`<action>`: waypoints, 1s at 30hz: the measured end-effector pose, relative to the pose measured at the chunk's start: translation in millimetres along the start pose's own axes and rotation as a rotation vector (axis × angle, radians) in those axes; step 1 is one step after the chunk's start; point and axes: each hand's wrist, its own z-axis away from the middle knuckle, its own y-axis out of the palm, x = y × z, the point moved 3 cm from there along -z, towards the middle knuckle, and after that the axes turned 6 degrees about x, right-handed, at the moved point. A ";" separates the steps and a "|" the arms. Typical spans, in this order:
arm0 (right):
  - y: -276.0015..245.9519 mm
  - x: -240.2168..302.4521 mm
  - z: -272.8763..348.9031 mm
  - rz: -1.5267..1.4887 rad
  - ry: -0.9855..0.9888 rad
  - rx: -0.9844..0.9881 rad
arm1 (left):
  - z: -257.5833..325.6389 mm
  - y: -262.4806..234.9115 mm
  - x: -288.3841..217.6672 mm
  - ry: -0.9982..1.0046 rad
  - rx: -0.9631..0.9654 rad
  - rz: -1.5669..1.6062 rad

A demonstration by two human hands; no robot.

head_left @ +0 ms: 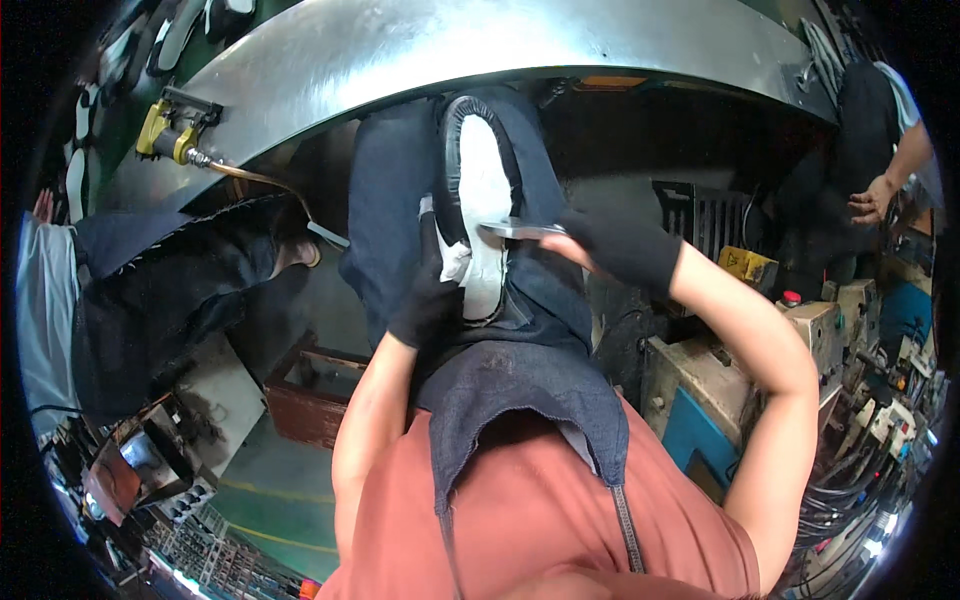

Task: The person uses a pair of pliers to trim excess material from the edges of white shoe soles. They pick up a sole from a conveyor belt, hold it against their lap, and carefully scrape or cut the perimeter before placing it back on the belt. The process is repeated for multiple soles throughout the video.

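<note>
A shoe upper (pixel 481 160), sole side up, lies lengthwise on my lap between my thighs. Its black edge is gathered around a long white insole. My left hand (pixel 430 300), in a dark glove, grips the shoe's left side near the close end. A crumpled white piece (pixel 455 262) shows beside those fingers. In my dark-gloved right hand (pixel 610 245), whose fingertips are bare, is a shiny metal hand tool (pixel 512 230) resembling pliers. Its tip reaches over the insole's middle; whether it touches cannot be made out.
A curved metal worktable (pixel 400 50) spans the far side. On its left lies a yellow air tool (pixel 168 135) with a hose. A brown box (pixel 310 390) stands low left; machine boxes (pixel 700 370) flank my right. Other people are at left and right, one showing a hand (pixel 874 200).
</note>
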 end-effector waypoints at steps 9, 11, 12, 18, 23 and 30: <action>32.5 11.3 -12.4 -0.014 -0.162 0.020 | 7.9 7.1 -39.9 0.191 0.010 -0.050; 23.9 -4.2 10.0 -0.017 0.098 0.204 | 16.4 4.8 -18.9 0.315 -0.087 -0.385; 26.9 -13.7 29.9 -0.172 0.035 0.053 | 23.2 9.5 -19.6 0.223 -0.072 -0.317; 2.1 -10.4 81.7 -0.484 0.289 -0.169 | 44.7 28.5 -50.7 0.162 -0.076 -0.099; 3.8 -9.0 105.2 -0.540 0.245 -0.250 | 64.0 -62.7 -105.7 0.228 -0.107 -0.177; 32.4 2.4 92.5 -0.841 0.300 -0.146 | -42.2 -32.5 -119.6 0.373 -0.251 -0.662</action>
